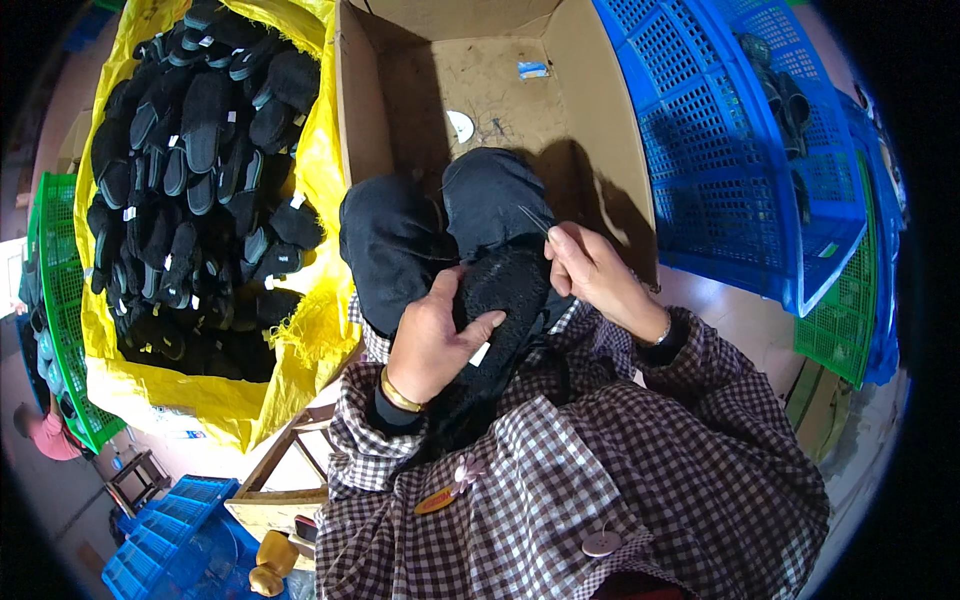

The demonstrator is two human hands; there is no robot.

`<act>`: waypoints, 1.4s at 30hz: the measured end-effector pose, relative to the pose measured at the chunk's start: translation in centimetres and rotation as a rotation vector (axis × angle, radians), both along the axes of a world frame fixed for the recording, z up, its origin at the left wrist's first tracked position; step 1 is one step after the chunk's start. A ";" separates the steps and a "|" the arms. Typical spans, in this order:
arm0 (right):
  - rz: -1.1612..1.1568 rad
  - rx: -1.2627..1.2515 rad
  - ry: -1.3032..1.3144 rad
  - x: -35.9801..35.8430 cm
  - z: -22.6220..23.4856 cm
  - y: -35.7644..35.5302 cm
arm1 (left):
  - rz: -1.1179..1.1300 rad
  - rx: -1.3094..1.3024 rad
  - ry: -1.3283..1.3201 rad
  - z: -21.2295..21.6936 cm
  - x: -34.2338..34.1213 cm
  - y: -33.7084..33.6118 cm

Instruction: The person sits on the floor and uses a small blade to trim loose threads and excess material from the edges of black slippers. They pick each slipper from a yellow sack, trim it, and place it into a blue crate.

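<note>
A fuzzy black slipper (507,287) with a small white tag lies across my lap. My left hand (437,335) grips its near side, the thumb spread over the fuzzy top and the other fingers partly hidden beneath. Just beyond its far right edge is my right hand (592,275), fingers pinched around thin, two-pronged metal tweezers (537,219). The tweezers' points face up and left, apart from the slipper. My knees (492,190), in black trousers, are under and beyond the slipper, partly over the cardboard box.
A yellow sack (235,410) full of black slippers (203,120) stands at the left. Ahead is an open cardboard box (410,85) with loose dark threads in it. Blue crates (700,150) rise on the right. A wooden stool (275,500) and another blue crate (175,540) sit at lower left.
</note>
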State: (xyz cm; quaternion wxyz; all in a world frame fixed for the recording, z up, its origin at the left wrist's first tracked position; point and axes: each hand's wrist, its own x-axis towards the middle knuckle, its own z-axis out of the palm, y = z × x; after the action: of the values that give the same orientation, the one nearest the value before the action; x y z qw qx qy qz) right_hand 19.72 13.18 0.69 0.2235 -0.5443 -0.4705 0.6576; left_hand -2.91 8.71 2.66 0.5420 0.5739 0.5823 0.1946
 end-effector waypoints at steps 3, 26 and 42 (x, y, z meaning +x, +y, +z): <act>-0.127 -0.244 0.242 0.8 1.9 -0.7 | -0.103 0.516 0.194 3.3 1.4 0.8; 0.160 0.833 -0.649 -2.4 4.4 -3.2 | 0.575 -0.218 -0.787 -2.2 3.2 1.5; 0.185 0.710 -0.374 -5.1 2.3 -3.1 | 0.432 0.095 -0.187 -1.5 0.0 1.8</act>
State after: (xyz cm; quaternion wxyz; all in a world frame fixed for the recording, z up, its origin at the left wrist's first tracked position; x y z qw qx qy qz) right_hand 14.59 10.10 3.02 0.2478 -0.4989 -0.7477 0.3615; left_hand -2.94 10.52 1.21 0.5119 0.4404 0.6290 0.3853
